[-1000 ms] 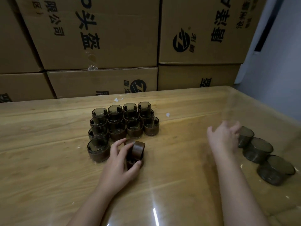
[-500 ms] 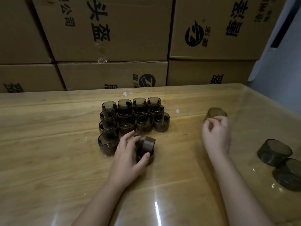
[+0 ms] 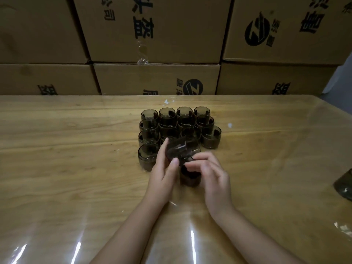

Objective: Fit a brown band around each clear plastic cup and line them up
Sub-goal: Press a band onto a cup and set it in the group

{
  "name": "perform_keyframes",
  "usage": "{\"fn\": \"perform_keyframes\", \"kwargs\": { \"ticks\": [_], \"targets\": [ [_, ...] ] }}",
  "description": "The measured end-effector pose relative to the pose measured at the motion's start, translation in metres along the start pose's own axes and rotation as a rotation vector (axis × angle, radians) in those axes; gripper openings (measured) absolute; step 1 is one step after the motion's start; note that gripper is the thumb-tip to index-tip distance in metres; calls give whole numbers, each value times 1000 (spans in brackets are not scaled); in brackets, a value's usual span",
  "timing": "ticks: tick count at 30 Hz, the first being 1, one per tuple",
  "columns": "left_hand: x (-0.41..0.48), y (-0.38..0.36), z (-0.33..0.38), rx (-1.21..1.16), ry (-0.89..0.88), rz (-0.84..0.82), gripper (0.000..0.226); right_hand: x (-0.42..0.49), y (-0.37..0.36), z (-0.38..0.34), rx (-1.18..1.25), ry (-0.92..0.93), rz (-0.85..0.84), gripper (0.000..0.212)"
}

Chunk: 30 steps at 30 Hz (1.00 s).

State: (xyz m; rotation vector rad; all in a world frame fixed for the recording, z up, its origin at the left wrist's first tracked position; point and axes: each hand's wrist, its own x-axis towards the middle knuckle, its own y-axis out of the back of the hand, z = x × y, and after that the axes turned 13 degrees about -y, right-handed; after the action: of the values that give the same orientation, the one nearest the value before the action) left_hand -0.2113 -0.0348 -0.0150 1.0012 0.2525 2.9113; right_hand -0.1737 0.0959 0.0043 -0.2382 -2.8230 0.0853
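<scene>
Roughly at the middle of a wooden table (image 3: 76, 149) under a glossy clear cover, two bare hands meet over a clear cup (image 3: 179, 149). The cup is lifted off the table and tilted. The left hand (image 3: 163, 168) grips it, with the thumb on the near side and the fingers curled round the far side. The right hand (image 3: 211, 176) has its fingers curled inward, with the fingertips at the cup's lower edge beside a dark strip. Blur hides whether they pinch the cup, a band, or nothing.

Directly under the hands, a short stack of brown bands (image 3: 190, 180) stands on the table. Just beyond, toward the far edge, banded cups (image 3: 210, 138) stand upright in tight rows, touching one another. Each has a brown band round its lower part. The nearest cup of the left column sits just beside the left hand.

At the right edge of the table, well apart, lies one loose cup (image 3: 345, 185), partly out of view. Printed cardboard boxes (image 3: 152, 35) are stacked behind the far edge.
</scene>
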Motion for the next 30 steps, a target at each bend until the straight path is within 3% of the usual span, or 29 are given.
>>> {"fn": "perform_keyframes", "kwargs": {
  "ticks": [2,4,10,14,18,25,30],
  "targets": [
    [-1,-1,1,4,2,-11,63,4,0,1,261,-191,43,45],
    [-1,-1,2,56,-35,-21,61,9,2,3,302,-255,61,46],
    [-1,-4,3,30,-82,105,55,10,12,12,-222,105,54,24],
    [-2,-2,6,49,-181,183,54,6,6,17,-173,-19,-104,46],
    [-1,-3,5,56,-251,184,59,6,7,17,-164,-20,-112,48],
    [3,-3,2,222,-388,77,54,4,8,9,-315,181,-68,45],
    [0,-7,5,267,-523,-69,50,9,13,1,-280,126,-85,47]
  ]
}}
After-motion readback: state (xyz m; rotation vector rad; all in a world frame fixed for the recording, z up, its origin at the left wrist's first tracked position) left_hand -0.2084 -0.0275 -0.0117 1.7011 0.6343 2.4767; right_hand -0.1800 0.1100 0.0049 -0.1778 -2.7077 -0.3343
